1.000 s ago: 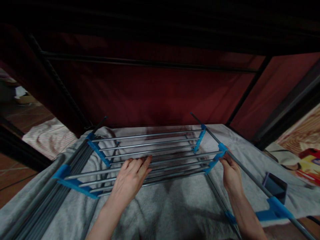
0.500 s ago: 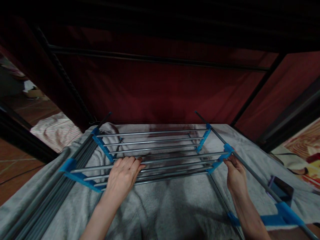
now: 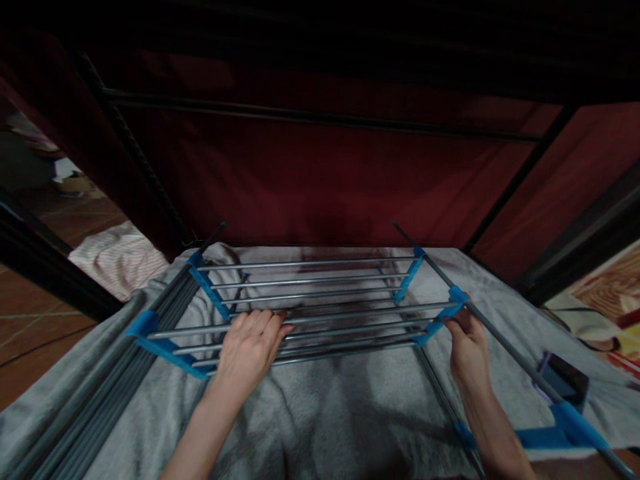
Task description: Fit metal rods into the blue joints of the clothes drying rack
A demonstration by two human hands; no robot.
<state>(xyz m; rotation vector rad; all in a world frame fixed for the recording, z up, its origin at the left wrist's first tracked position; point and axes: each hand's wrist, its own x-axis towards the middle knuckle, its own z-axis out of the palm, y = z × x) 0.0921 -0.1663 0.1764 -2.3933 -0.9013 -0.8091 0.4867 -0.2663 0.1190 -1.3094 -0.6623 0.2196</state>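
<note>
A partly built rack (image 3: 345, 319) of grey metal tubes and blue plastic brackets lies across the grey blanket. My left hand (image 3: 253, 343) is closed over its near crossbars, left of the middle, with the fingertips hidden behind the tubes. At the right end, my right hand (image 3: 468, 347) grips the blue bracket (image 3: 453, 304) where the crossbars meet a long side tube; part of its fingers is hidden behind the bracket. Another blue bracket (image 3: 163, 347) holds the left ends of the crossbars. Lower right, a further blue bracket (image 3: 555, 430) sits on the same side tube.
Several loose grey tubes (image 3: 107, 407) lie along the left side on the blanket (image 3: 330, 413). A dark phone-like device (image 3: 563, 380) rests at the right. Behind the rack stands a dark red panel (image 3: 320, 180) with black bars. A striped cloth (image 3: 120, 260) lies at the far left.
The left end of the rack appears slightly higher and further right in view, partly as the camera view shifts. Both hands keep the same hold.
</note>
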